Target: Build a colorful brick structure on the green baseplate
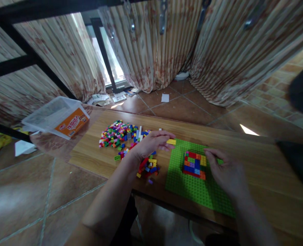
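My left hand [158, 140] is closed on a yellow toy brick [171, 141] and holds it over the left edge of a green studded baseplate [177, 181]. A low block of multicoloured toy bricks [195, 165] in red, blue, orange, yellow and green stands on the baseplate. Close to the block's upper right corner is my right hand [224, 171], thumb and forefinger drawn together. Whatever lies between those fingertips, if anything, is too small to make out. Part of the baseplate is hidden beneath the right hand.
Loose bricks lie in a large pile [118, 133] on the wooden table [87, 150], with a smaller heap [150, 167] under my left forearm. A clear plastic box [47, 114] with an orange label stands at the far left. At the right edge lies a dark object [297, 164].
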A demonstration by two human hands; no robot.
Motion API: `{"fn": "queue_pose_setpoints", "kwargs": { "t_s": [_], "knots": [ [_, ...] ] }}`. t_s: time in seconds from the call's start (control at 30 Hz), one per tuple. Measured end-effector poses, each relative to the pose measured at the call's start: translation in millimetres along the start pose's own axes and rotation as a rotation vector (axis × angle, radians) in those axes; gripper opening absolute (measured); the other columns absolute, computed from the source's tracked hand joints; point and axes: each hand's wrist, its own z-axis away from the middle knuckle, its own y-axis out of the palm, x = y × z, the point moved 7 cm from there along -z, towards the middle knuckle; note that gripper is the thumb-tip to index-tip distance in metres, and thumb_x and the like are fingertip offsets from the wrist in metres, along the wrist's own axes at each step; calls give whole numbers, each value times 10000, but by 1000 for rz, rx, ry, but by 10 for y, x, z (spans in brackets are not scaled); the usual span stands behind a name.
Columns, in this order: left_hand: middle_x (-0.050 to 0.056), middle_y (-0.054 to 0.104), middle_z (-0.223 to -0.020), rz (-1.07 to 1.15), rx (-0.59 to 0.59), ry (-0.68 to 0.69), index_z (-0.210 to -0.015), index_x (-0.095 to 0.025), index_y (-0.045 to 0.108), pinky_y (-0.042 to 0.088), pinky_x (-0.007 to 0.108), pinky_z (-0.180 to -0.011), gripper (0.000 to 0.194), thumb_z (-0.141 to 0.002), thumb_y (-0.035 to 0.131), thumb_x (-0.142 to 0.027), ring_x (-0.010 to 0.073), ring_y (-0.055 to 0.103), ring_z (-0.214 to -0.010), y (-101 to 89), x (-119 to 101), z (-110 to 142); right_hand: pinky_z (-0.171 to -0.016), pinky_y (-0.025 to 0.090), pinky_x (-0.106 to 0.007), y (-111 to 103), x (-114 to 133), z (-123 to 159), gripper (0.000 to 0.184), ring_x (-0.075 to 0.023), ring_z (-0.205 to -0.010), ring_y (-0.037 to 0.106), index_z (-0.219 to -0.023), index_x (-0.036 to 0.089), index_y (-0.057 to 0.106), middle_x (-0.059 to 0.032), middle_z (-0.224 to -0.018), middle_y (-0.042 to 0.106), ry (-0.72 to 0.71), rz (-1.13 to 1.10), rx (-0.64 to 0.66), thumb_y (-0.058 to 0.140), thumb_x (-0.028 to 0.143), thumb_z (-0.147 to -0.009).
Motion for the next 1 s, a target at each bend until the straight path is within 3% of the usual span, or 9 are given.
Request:
{"fn": "queue_pose_setpoints", "kwargs": {
  "t_s": [0.07, 0.17, 0.33, 0.43, 0.57, 0.7, 0.9, 1.0],
  "knots": [
    [46, 708, -806, -175, -2, -1, -1055, -110, 682, 498, 203, -665, 224, -889, 595, -232, 103, 665, -701, -34, 11, -2, -840, 540, -358, 15, -13, 2, 343, -228, -897, 704, -920, 229, 734, -62, -956, 758, 14, 3, 8, 494, 473, -903],
    [-1, 667, -683, -485, 90, -36, -989, -114, 701, 453, 170, -589, 179, -858, 584, -151, 84, 618, -604, 38, 86, 7, -827, 542, -362, 45, -48, 5, 354, -230, -878, 703, -929, 232, 736, -63, -945, 757, 30, 8, 26, 493, 488, -896],
    [7, 699, -812, -677, 209, -90, -971, -130, 723, 449, 177, -544, 190, -821, 609, -152, 75, 597, -556, 166, 184, 35, -796, 550, -375, 77, -100, 7, 376, -242, -865, 700, -929, 245, 736, -63, -947, 754, 36, 18, 55, 493, 529, -884],
    [18, 711, -819, -688, 170, -19, -923, -132, 741, 457, 192, -548, 169, -818, 623, -192, 83, 580, -561, 75, 93, 28, -782, 552, -384, 70, -101, 9, 382, -246, -833, 700, -908, 243, 733, -61, -913, 752, 42, 15, 56, 496, 541, -879],
    [36, 738, -826, -713, 79, 189, -842, -136, 763, 498, 220, -714, 135, -786, 666, -211, 130, 641, -744, -208, -167, 64, -772, 551, -389, 62, -82, 16, 371, -252, -824, 701, -912, 246, 733, -60, -897, 751, 24, 26, 52, 501, 533, -883],
    [18, 740, -798, -876, 9, 118, -835, -144, 767, 489, 205, -686, 145, -709, 712, -189, 135, 648, -740, -437, -230, 151, -700, 541, -360, 69, -86, 21, 367, -238, -784, 692, -922, 249, 736, -63, -920, 753, 13, 51, 51, 495, 525, -889],
    [17, 747, -862, -1303, 19, 20, -880, -208, 777, 494, 236, -715, 241, -659, 711, -139, 177, 671, -801, -282, -232, 299, -764, 545, -363, 88, -76, 10, 382, -239, -839, 698, -927, 241, 741, -64, -926, 755, 10, 27, 64, 489, 525, -890],
    [35, 748, -908, -1408, -19, -9, -922, -237, 779, 508, 274, -762, 249, -690, 706, -184, 216, 679, -875, -260, -237, 320, -797, 546, -379, 99, -67, 6, 384, -244, -863, 700, -926, 238, 744, -67, -932, 756, 17, 23, 69, 495, 528, -883]
  ]
}}
